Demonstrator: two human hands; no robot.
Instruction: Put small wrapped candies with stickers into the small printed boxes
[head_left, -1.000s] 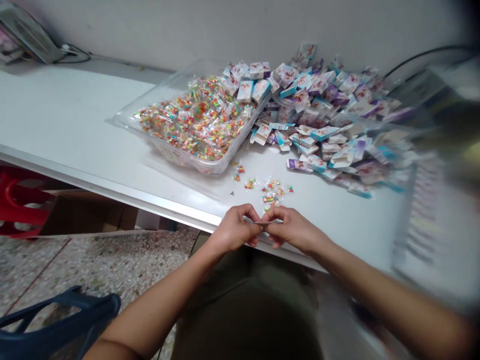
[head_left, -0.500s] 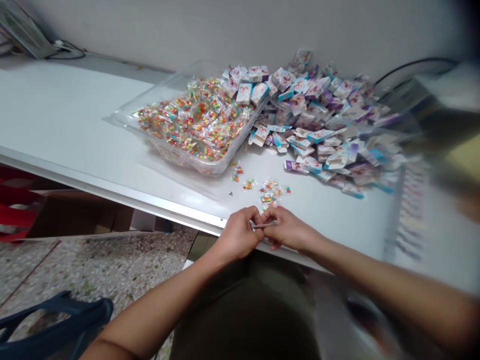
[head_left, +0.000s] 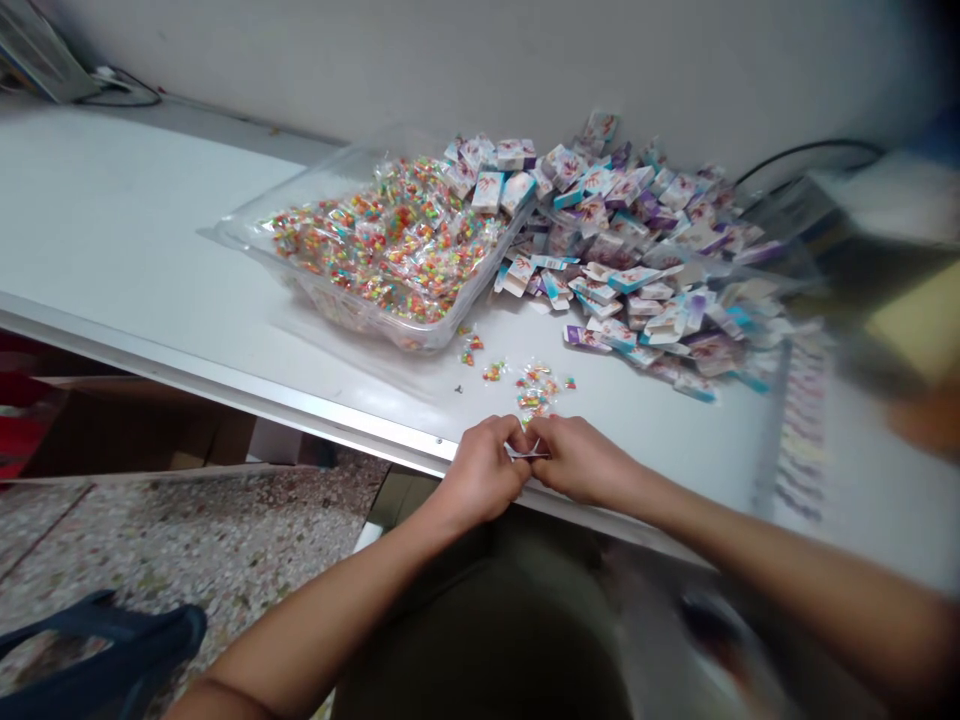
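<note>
My left hand (head_left: 487, 470) and my right hand (head_left: 574, 455) meet at the table's front edge, fingers closed on a small white box (head_left: 529, 452) between them, mostly hidden by the fingers. Just beyond the hands lie several small clear packets of coloured pieces (head_left: 534, 388). Behind them, a clear plastic tray (head_left: 420, 335) is heaped with more such packets, and a few boxes rest on its right corner. A large pile of small white, purple and blue boxes (head_left: 630, 200) spreads to the right of the tray; some in front have open flaps.
The white table (head_left: 135, 240) runs along a wall. At right lies a blurred sheet or tray with rows of items (head_left: 804, 440). Cardboard (head_left: 142, 430) and a dark blue plastic stool (head_left: 105, 650) are below left. A blurred yellow shape (head_left: 919, 320) is at far right.
The small box between my hands has tilted and shows a white, parted edge. My right fingers have closed in a little. The view has shifted slightly.
</note>
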